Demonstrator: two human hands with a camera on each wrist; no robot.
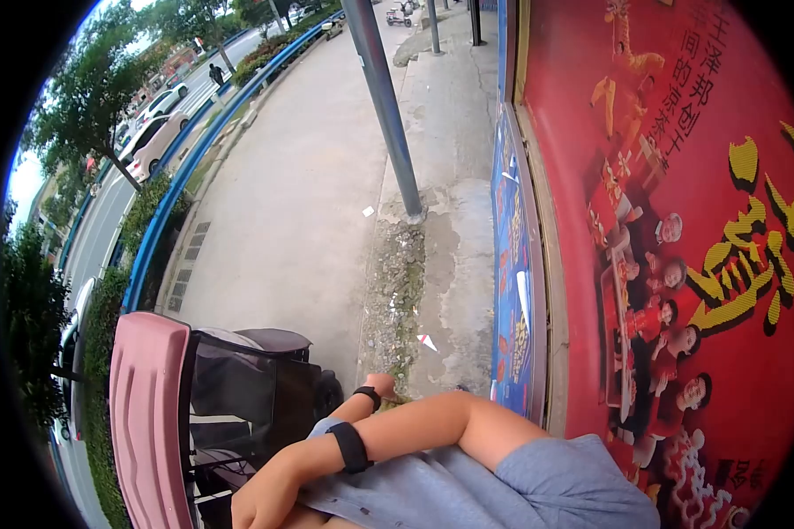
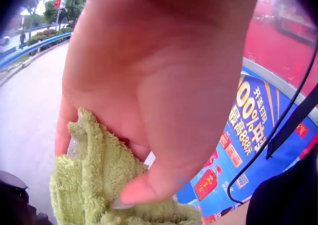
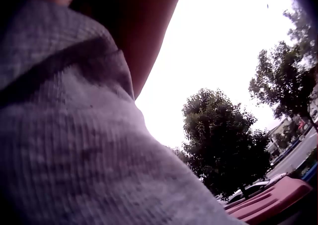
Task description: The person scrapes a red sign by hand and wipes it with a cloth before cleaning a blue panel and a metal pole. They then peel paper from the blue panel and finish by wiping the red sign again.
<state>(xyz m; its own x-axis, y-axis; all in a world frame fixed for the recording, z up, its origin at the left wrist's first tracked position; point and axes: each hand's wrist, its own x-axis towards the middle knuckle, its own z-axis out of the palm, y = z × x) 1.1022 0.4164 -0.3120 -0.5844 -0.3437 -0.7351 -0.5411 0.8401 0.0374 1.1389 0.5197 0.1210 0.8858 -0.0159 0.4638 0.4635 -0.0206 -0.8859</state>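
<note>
In the left wrist view, my left hand [image 2: 149, 86] grips a fuzzy light-green cloth [image 2: 104, 170], with the thumb pressed on it. A bit of something clear shows by the fingers at the cloth's edge. In the head view the left hand [image 1: 381, 384] is small, beyond my other forearm, and the cloth is hidden. My right arm crosses in front of my grey-blue shirt [image 1: 415, 494], and the right hand [image 1: 269, 489] is low at the left, its fingers partly cut off by the frame. The right wrist view is mostly filled by grey ribbed fabric [image 3: 74, 150].
A three-wheeler with a pink roof [image 1: 146, 414] stands close on the left. A metal pole [image 1: 388, 115] rises ahead. On the right is a red poster wall [image 1: 582, 291] with a blue poster [image 1: 512, 291] along it. A blue guardrail [image 1: 185, 159] borders the road.
</note>
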